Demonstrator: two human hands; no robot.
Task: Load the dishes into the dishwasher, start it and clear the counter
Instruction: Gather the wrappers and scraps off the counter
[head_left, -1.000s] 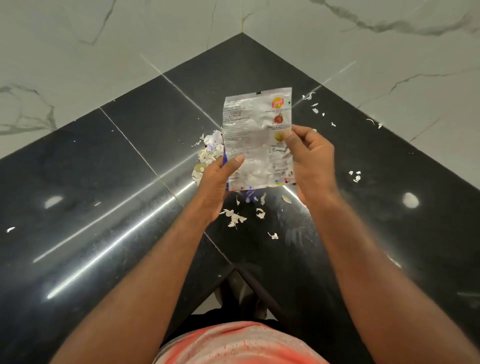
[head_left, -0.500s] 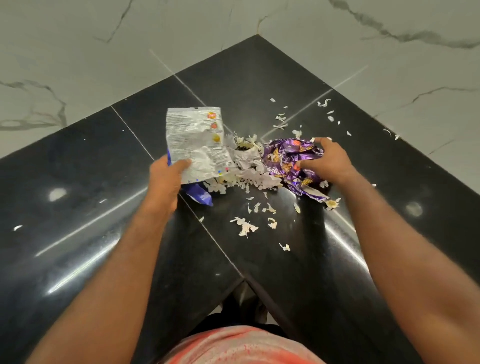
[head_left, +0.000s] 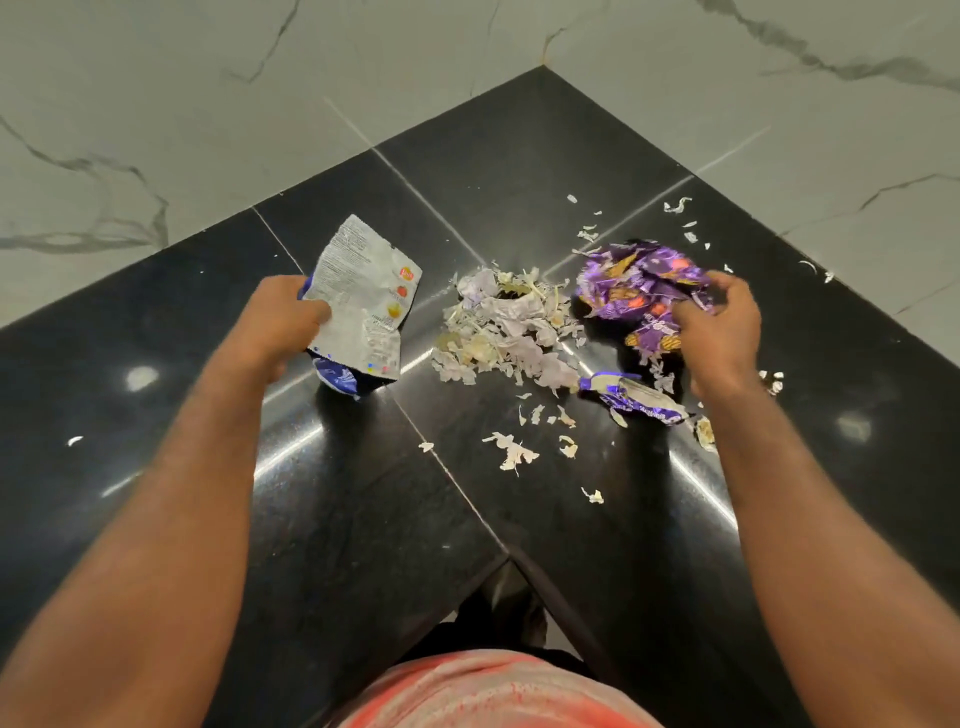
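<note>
Our right hand (head_left: 722, 327) has drawn the purple wrapper (head_left: 634, 291) clear of the peel scraps (head_left: 504, 327), gripping it; our left hand (head_left: 280, 322) still grips the silver packet (head_left: 363, 301). The peel scraps lie on the tabletop (head_left: 156, 389) between the hands.

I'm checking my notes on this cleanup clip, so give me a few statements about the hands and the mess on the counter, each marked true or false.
1. The left hand holds a silver snack packet. True.
2. The right hand lies flat and empty on the counter. False: its fingers curl round a crumpled purple wrapper.
3. A pile of pale scraps lies between the two hands. True.
4. The counter is white marble. False: it is glossy black; only the wall behind it looks like marble.
5. A smaller wrapper lies on the counter near the right wrist. True.
</note>
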